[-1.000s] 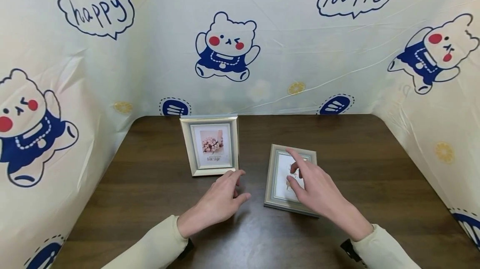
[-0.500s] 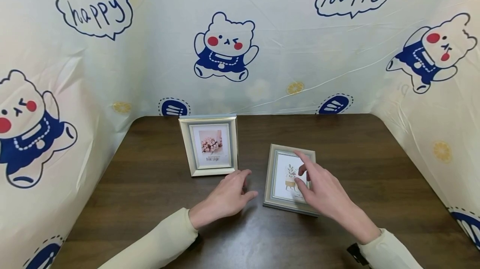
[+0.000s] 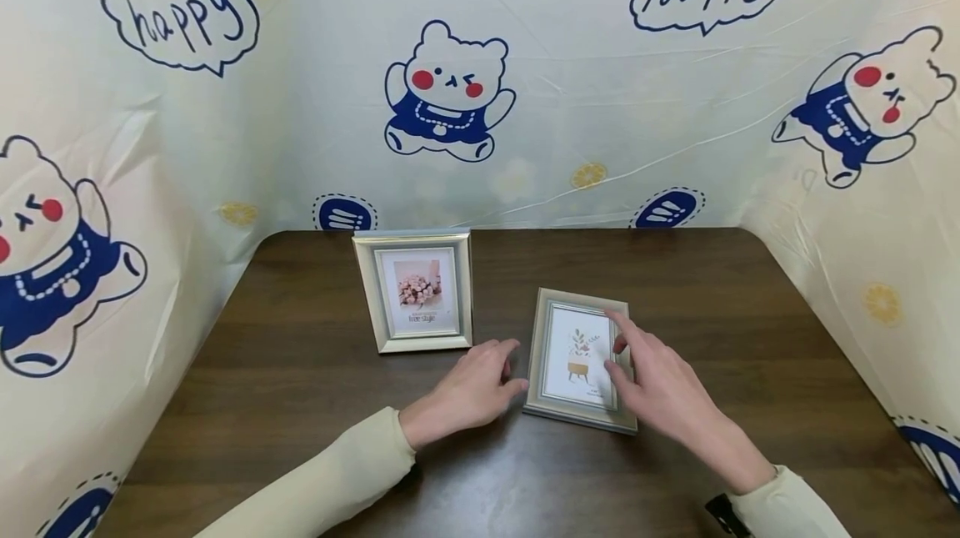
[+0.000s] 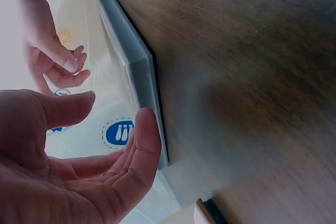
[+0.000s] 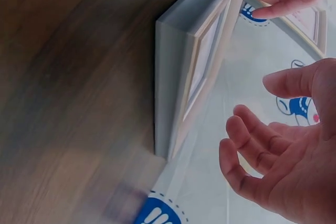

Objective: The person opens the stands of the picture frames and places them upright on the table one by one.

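- Hands are sitting farther right than 1 second ago: the left hand (image 3: pixel 467 386) is nearing the left edge of the lying photo frame (image 3: pixel 555 401), and the right hand (image 3: pixel 663 384) is drawing back toward its right edge.
- Plant drawing (image 3: pixel 579 354) is now showing, after being mostly covered by the right hand.
- Neither of the 2 frames is visibly shifting: the lying photo frame is resting face up on the surface (image 3: pixel 487 480), between the hands, and the standing photo frame (image 3: pixel 417 343) is standing beyond the left hand.
- Left fingers (image 4: pixel 142 166) are bending loosely, thumb apart, holding nothing; whether they are touching the frame, I cannot tell.
- Right fingers (image 5: pixel 254 148) are curving loosely, thumb apart, holding nothing, hovering over the frame's right side.
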A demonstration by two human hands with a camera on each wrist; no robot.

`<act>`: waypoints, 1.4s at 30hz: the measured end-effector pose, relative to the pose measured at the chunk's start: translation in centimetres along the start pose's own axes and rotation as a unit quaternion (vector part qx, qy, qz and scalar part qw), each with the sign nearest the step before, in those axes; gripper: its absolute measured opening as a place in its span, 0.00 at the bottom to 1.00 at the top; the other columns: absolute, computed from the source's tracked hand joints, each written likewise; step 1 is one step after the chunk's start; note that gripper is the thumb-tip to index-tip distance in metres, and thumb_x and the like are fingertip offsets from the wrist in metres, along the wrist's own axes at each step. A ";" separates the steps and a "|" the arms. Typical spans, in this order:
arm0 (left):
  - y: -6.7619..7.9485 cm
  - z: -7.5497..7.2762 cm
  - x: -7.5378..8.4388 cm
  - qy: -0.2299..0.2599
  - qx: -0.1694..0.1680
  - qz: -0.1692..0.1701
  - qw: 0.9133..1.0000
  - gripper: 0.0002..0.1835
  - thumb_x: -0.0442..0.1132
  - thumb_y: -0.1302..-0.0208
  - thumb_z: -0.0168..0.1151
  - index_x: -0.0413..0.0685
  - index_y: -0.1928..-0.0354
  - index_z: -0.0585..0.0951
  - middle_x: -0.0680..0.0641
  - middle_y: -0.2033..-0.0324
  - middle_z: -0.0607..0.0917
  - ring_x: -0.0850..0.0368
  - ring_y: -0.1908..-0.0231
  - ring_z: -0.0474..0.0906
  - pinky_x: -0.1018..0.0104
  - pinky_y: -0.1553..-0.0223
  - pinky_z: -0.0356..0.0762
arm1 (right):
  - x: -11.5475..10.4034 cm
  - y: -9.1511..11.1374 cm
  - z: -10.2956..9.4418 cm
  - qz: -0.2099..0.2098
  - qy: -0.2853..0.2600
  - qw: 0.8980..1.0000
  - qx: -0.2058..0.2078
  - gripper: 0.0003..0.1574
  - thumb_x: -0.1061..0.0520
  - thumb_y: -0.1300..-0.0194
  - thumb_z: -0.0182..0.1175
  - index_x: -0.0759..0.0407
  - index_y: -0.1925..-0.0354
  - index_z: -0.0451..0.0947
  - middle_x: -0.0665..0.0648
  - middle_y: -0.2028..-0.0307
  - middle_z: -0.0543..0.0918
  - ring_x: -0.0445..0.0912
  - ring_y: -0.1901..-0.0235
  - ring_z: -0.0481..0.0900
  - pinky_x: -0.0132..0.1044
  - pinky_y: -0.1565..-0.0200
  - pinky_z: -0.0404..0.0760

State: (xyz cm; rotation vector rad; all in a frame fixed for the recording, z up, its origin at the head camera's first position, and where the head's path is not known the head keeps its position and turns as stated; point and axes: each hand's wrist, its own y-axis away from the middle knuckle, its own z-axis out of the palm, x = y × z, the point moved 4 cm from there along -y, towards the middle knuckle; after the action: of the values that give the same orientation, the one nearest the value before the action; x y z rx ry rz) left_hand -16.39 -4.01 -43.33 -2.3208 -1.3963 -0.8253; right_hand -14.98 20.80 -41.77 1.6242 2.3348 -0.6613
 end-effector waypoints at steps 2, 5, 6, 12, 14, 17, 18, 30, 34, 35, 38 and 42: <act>-0.2 0.2 0.1 0.001 -0.004 -0.001 1.000 0.33 0.41 0.30 0.71 0.29 0.31 0.73 0.50 0.67 0.78 0.58 0.66 0.74 0.61 0.61 0.77 | 0.3 0.0 -0.1 0.001 -0.001 1.000 0.004 0.41 0.61 0.33 0.69 0.59 0.25 0.66 0.52 0.60 0.81 0.41 0.74 0.69 0.35 0.77 0.70; -0.6 0.6 0.1 0.008 -0.014 -0.009 1.000 0.34 0.41 0.30 0.70 0.27 0.30 0.72 0.52 0.72 0.78 0.60 0.70 0.75 0.61 0.60 0.78 | 0.9 0.1 -0.3 0.006 -0.004 1.000 0.005 0.40 0.62 0.33 0.69 0.60 0.27 0.67 0.54 0.59 0.81 0.42 0.72 0.70 0.36 0.76 0.70; -0.7 0.8 0.0 0.011 -0.019 -0.013 1.000 0.35 0.42 0.29 0.70 0.27 0.29 0.71 0.53 0.73 0.78 0.61 0.71 0.75 0.60 0.59 0.79 | 1.2 0.1 -0.4 0.008 -0.004 1.000 0.007 0.40 0.62 0.33 0.68 0.61 0.27 0.67 0.54 0.58 0.82 0.42 0.71 0.71 0.36 0.75 0.71; -1.3 1.6 -0.1 0.047 -0.050 -0.042 0.997 0.39 0.44 0.26 0.68 0.27 0.25 0.65 0.53 0.82 0.80 0.62 0.80 0.81 0.58 0.53 0.84 | 3.0 -0.2 -0.6 0.048 -0.012 0.999 0.003 0.37 0.63 0.32 0.67 0.64 0.28 0.69 0.59 0.55 0.83 0.48 0.66 0.75 0.40 0.70 0.75; -1.4 1.8 -0.2 0.073 -0.063 -0.057 0.994 0.40 0.44 0.25 0.67 0.27 0.23 0.61 0.50 0.84 0.81 0.59 0.85 0.81 0.60 0.60 0.86 | 3.5 -0.4 -0.6 0.063 -0.017 0.998 -0.006 0.36 0.63 0.31 0.67 0.64 0.28 0.69 0.61 0.53 0.83 0.49 0.65 0.76 0.41 0.70 0.76; -1.5 2.0 -0.2 0.107 -0.075 -0.073 0.989 0.42 0.42 0.25 0.67 0.27 0.22 0.58 0.46 0.86 0.81 0.55 0.90 0.79 0.61 0.80 0.83 | 4.1 -0.7 -0.5 0.083 -0.022 0.996 -0.024 0.36 0.62 0.31 0.66 0.64 0.28 0.69 0.63 0.51 0.83 0.50 0.65 0.76 0.42 0.69 0.75; -1.5 2.0 -0.2 0.114 -0.077 -0.077 0.988 0.42 0.41 0.25 0.67 0.27 0.22 0.57 0.45 0.85 0.81 0.55 0.91 0.78 0.61 0.83 0.81 | 4.3 -0.8 -0.4 0.089 -0.023 0.995 -0.031 0.37 0.62 0.31 0.66 0.64 0.28 0.68 0.64 0.49 0.83 0.51 0.65 0.76 0.43 0.69 0.75; -1.9 2.8 0.1 0.133 -0.105 -0.094 0.981 0.40 0.34 0.27 0.65 0.28 0.21 0.57 0.41 0.84 0.83 0.52 0.90 0.79 0.56 0.86 0.81 | 4.8 -1.6 0.5 0.098 -0.025 0.993 -0.058 0.39 0.62 0.32 0.67 0.69 0.28 0.67 0.71 0.44 0.83 0.53 0.64 0.76 0.45 0.65 0.74; -2.2 2.7 0.2 0.138 -0.108 -0.082 0.981 0.37 0.31 0.27 0.64 0.29 0.22 0.59 0.41 0.85 0.82 0.52 0.90 0.79 0.56 0.85 0.82 | 5.0 -2.1 0.5 0.099 -0.026 0.994 -0.049 0.38 0.63 0.34 0.68 0.68 0.29 0.69 0.71 0.46 0.83 0.52 0.66 0.76 0.43 0.68 0.74; -2.2 2.7 0.2 0.141 -0.108 -0.080 0.981 0.37 0.30 0.27 0.63 0.29 0.23 0.59 0.41 0.85 0.82 0.52 0.91 0.79 0.56 0.85 0.82 | 5.0 -2.1 0.6 0.101 -0.027 0.993 -0.049 0.38 0.63 0.34 0.69 0.68 0.29 0.69 0.71 0.46 0.83 0.51 0.66 0.76 0.43 0.68 0.74; -2.3 2.8 0.2 0.151 -0.111 -0.081 0.979 0.34 0.29 0.28 0.63 0.30 0.25 0.62 0.41 0.85 0.83 0.52 0.91 0.80 0.55 0.85 0.82 | 5.2 -2.2 0.7 0.103 -0.027 0.993 -0.054 0.39 0.63 0.35 0.70 0.68 0.30 0.69 0.71 0.47 0.83 0.51 0.67 0.75 0.43 0.69 0.73; -2.2 3.0 0.1 0.169 -0.115 -0.093 0.974 0.33 0.28 0.29 0.64 0.29 0.26 0.63 0.39 0.84 0.83 0.52 0.90 0.80 0.55 0.85 0.82 | 5.4 -2.3 0.9 0.103 -0.030 0.992 -0.060 0.39 0.63 0.35 0.70 0.69 0.30 0.69 0.71 0.48 0.83 0.51 0.66 0.77 0.44 0.68 0.75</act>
State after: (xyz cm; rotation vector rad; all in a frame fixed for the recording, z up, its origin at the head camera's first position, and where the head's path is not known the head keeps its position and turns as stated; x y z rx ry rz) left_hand -17.36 -1.33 -45.69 -2.0920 -1.4384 -1.4329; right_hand -19.14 24.22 -44.36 1.7330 2.0855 -0.5094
